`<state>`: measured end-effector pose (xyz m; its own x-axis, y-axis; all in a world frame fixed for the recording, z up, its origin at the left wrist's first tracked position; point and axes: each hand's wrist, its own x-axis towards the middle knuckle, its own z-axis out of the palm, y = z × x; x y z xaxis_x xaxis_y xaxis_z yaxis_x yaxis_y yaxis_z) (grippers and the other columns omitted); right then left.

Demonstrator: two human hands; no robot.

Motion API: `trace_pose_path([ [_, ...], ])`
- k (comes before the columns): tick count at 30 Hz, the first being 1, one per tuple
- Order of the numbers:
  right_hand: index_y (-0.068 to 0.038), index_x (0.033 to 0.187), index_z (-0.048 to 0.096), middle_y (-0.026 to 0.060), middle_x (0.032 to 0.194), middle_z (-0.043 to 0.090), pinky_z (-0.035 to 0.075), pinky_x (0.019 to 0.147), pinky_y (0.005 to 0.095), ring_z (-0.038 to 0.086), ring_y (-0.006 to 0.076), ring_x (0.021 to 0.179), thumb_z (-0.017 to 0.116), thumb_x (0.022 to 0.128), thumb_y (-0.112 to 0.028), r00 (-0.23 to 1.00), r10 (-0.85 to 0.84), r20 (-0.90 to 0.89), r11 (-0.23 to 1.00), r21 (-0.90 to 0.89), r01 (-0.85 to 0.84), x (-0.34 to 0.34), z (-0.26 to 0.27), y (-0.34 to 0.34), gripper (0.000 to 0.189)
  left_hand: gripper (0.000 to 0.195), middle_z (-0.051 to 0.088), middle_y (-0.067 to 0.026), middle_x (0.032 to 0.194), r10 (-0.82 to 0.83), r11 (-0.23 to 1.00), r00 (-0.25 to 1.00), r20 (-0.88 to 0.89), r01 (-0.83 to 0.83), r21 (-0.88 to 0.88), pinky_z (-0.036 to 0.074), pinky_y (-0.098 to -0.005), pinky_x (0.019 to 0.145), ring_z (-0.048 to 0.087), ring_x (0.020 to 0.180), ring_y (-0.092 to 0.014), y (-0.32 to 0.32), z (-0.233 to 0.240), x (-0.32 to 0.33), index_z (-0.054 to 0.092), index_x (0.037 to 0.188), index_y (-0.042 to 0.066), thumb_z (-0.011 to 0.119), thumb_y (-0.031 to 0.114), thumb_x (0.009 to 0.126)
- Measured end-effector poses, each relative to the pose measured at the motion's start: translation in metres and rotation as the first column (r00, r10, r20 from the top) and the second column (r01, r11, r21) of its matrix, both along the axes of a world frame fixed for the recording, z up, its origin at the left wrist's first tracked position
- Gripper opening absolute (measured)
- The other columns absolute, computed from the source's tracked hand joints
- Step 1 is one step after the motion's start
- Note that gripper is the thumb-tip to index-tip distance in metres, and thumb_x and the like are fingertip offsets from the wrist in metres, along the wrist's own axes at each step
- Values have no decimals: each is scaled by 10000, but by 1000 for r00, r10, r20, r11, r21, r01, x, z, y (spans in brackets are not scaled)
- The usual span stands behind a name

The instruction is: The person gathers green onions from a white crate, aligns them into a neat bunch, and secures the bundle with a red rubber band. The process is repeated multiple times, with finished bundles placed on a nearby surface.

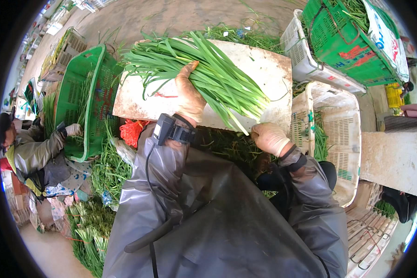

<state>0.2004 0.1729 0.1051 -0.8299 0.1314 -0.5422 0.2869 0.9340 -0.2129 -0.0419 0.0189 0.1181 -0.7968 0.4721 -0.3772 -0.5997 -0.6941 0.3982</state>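
Observation:
A loose bunch of long green garlic chives (208,76) lies slantwise on a worn white board (274,69), pale stem ends towards the near right. My left hand (189,93), in a thin stained glove, grips the bunch around its middle with the thumb on top; the fingers are mostly hidden beneath the leaves. Just past the stem ends, at the board's near edge, is my gloved right hand (270,138) with its fingers curled. Its fingertips are hidden, so whether it pinches anything cannot be seen. One stem (241,127) sticks out close to it over the edge.
A green crate (95,100) stands left, beside a co-worker's gloved hand (73,130). Red netting (130,132) lies below the board's left corner. Tied green bundles (88,232) are at lower left. To the right are a white crate (340,139) and a stacked green crate (351,48).

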Motion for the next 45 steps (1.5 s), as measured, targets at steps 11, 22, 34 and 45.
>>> trace_pose_path([
  [11,-11,1369,656,76,1031,768,573,868,334,725,165,944,751,1018,-268,667,-667,331,-13,-901,434,-11,10,-4,444,209,730,-116,1099,9,1000,1000,3,-9,27,590,-447,945,704,985,-289,-4,1,-5,695,1118,21,660,174,979],
  [22,-1,1215,712,107,1045,797,589,843,332,741,186,894,752,997,-138,586,-754,297,-155,-947,281,-10,-9,-7,261,207,735,-114,1111,-21,999,1000,-11,21,49,590,-448,947,710,993,-287,-4,2,-5,697,1133,24,663,169,989],
  [34,1,1292,684,114,1251,751,545,1002,344,710,215,1092,736,1005,-61,567,-780,265,-177,-962,206,-13,-9,-19,298,207,732,-105,1109,-14,999,1000,0,14,44,592,-441,950,709,1004,-278,-3,3,-3,696,1138,23,655,168,996],
  [45,43,1262,705,156,1173,782,623,917,376,768,264,1013,700,1013,-142,683,-707,-185,369,-920,133,-5,-29,-6,311,179,735,-114,1049,-68,997,997,-39,69,38,626,-445,908,732,928,-285,-7,-2,-6,671,1119,40,617,170,1009],
])
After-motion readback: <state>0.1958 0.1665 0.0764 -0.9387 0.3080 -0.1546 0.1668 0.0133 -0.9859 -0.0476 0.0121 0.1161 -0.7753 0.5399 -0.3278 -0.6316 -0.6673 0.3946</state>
